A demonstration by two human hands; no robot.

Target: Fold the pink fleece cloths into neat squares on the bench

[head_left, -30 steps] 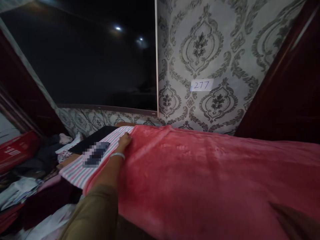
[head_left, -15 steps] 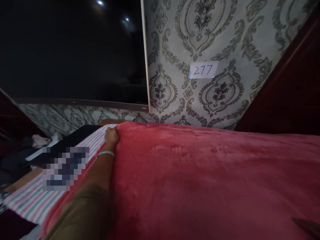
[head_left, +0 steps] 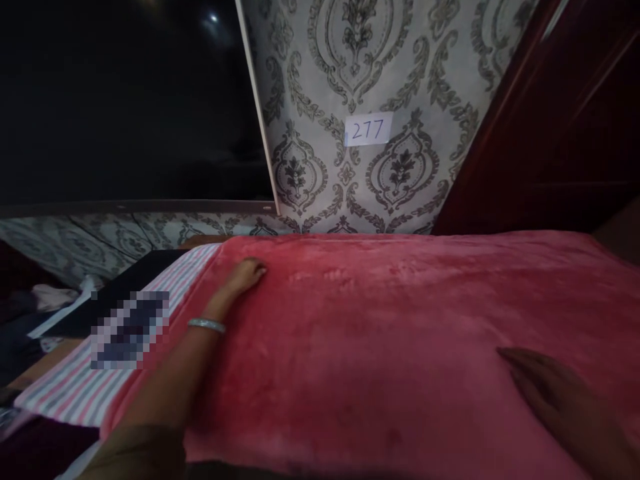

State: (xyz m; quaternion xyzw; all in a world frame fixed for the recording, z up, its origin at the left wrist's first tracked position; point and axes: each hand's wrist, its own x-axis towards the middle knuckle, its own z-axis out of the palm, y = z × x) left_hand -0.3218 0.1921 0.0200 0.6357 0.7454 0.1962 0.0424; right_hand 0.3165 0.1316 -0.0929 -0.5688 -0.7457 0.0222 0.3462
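A red plush blanket (head_left: 340,333) lies spread out flat across most of the view. My left hand (head_left: 247,275), with a pale bangle on its wrist, rests at the blanket's far left part. Its fingers are curled in, somewhat blurred, and no fold of cloth shows in them. Over the right part of the blanket is my right hand (head_left: 560,400), fingers stretched out and flat, close to or touching the surface. A striped pink, grey and white cloth (head_left: 75,387) sticks out from under the blanket on the left.
On the patterned wall hangs a large dark screen (head_left: 125,107), beside a paper label (head_left: 369,129) reading 277. A dark red wooden panel (head_left: 545,133) stands at the right. A black flat object (head_left: 120,287) and a blurred-out patch lie at the left, near piled clothes (head_left: 30,333).
My left hand has left the blanket's far left edge and moved right onto its top. My right hand has come further into view from the lower right. The view has shifted right.
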